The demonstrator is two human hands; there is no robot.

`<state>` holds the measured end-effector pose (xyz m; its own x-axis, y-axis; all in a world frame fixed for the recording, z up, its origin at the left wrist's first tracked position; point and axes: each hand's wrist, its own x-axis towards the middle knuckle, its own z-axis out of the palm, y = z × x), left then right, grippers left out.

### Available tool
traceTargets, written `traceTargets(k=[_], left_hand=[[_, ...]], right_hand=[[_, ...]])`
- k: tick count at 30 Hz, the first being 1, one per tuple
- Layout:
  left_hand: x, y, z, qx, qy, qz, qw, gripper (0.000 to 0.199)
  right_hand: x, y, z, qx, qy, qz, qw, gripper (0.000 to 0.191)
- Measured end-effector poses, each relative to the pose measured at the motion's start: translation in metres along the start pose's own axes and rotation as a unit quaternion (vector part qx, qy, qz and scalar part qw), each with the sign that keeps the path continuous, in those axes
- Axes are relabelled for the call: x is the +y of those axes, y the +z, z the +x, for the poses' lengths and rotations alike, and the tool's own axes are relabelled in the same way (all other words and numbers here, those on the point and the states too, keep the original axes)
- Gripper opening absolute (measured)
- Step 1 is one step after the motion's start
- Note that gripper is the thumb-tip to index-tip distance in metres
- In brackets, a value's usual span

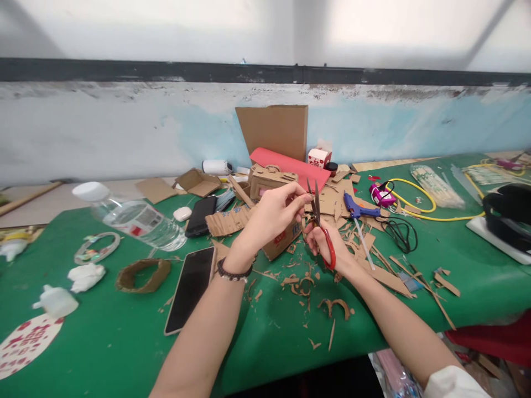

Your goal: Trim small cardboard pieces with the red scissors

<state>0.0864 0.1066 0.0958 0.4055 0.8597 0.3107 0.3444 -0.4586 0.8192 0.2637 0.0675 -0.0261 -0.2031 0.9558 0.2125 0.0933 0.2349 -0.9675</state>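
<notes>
Green cloth covers the tabletop (103,342) under a scuffed pale wall. Fingers of the left hand (271,215) pinch something too small to make out, right at the parted blades of red-handled scissors (321,226), which the right hand (332,249) grips above the middle. Cardboard scraps (302,282) lie beneath; a phone (191,287) lies near left.
</notes>
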Motion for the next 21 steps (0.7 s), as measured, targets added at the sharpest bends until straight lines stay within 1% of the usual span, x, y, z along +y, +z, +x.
traceTargets(k=[3, 7, 11, 16, 21], left_hand=[[-0.001, 0.001, 0.0, 0.004, 0.009, -0.013, 1.0, 0.03], [0.001, 0.003, 0.0, -0.001, 0.008, 0.009, 1.0, 0.029], [0.003, 0.012, -0.001, 0.006, 0.015, 0.048, 0.999, 0.029], [0.001, 0.022, 0.001, 0.006, 0.032, 0.058, 0.998, 0.024], [0.0, 0.024, 0.002, 0.014, 0.031, 0.061, 0.998, 0.023]], right_hand=[[0.003, 0.001, 0.001, -0.009, -0.011, 0.002, 1.0, 0.056], [0.006, 0.003, 0.001, 0.005, -0.014, -0.003, 1.0, 0.058], [0.003, 0.005, 0.0, 0.02, -0.014, -0.014, 1.0, 0.062], [-0.003, 0.004, -0.001, 0.039, -0.018, -0.034, 0.999, 0.07], [-0.007, 0.003, 0.0, 0.019, 0.006, -0.056, 0.998, 0.077]])
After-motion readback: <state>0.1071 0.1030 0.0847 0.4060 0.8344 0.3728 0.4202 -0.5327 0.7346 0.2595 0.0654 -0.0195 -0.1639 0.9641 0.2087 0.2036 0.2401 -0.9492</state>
